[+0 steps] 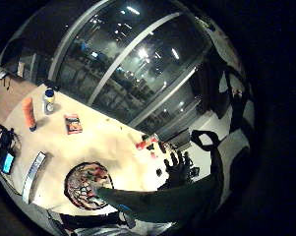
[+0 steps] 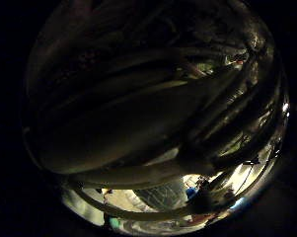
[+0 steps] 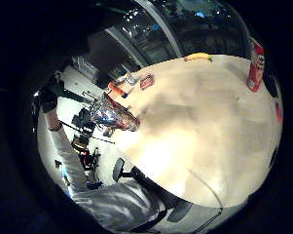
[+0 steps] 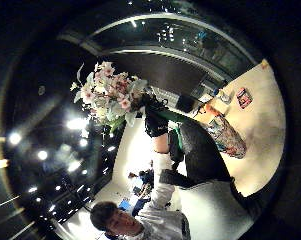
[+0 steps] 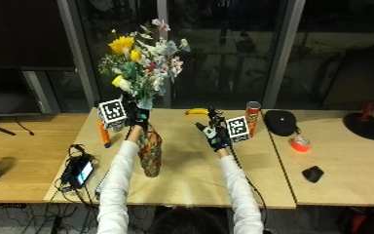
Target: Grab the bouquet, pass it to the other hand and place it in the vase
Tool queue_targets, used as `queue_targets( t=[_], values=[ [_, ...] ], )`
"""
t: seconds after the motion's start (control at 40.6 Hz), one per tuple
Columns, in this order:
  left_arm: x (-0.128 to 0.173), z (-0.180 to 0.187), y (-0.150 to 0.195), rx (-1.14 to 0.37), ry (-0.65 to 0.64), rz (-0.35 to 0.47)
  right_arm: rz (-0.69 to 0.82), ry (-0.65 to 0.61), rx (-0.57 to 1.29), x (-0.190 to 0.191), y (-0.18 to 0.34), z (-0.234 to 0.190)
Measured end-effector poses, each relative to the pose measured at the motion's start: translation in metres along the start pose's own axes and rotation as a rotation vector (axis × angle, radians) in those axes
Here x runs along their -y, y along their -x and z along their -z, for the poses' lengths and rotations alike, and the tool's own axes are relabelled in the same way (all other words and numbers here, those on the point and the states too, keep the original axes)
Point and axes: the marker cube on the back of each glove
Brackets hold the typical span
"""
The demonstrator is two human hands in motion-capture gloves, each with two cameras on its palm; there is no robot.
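Note:
My left hand (image 5: 137, 117) grips the stems of a mixed bouquet (image 5: 145, 53) of yellow, white and pink flowers and holds it upright in the air. The patterned vase (image 5: 151, 152) stands on the table just below that hand. From the left palm, the stems (image 2: 138, 123) fill the thumb-side view, and the vase mouth (image 1: 87, 185) lies beneath their lower end. The right thumb-side view shows the bouquet (image 4: 110, 97), the left hand (image 4: 155, 120) and the vase (image 4: 227, 136). My right hand (image 5: 214, 136) hovers over the table to the right of the vase, fingers relaxed, holding nothing.
An orange bottle (image 5: 102, 134) lies left of the vase and a phone with cables (image 5: 80, 170) sits near the front-left edge. A banana (image 5: 198, 111) and a red can (image 5: 252, 117) are at the back. A black pouch (image 5: 280, 122), tape roll (image 5: 300, 143) and small black object (image 5: 312, 173) lie right.

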Motion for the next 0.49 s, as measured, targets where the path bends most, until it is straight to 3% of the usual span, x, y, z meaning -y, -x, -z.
queue_targets(
  t=[0.148, 0.197, 0.295, 0.344, 0.492],
  values=[
    [-0.008, -0.009, 0.021, -0.057, 0.098, 0.046, -0.016, -0.009, -0.026, 0.002, -0.007, 0.004],
    [-0.014, -0.011, 0.032, -0.052, 0.249, 0.05, -0.022, -0.004, -0.031, 0.0, -0.008, 0.005],
    [-0.038, -0.005, 0.065, -0.016, 0.692, 0.069, -0.044, 0.009, -0.065, -0.002, -0.016, 0.014],
    [-0.049, 0.003, 0.089, 0.027, 0.807, 0.076, -0.053, 0.01, -0.085, -0.004, -0.019, 0.021],
    [-0.066, 0.031, 0.151, -0.011, 0.863, 0.165, -0.098, -0.049, -0.128, -0.004, -0.021, 0.059]
  ],
)
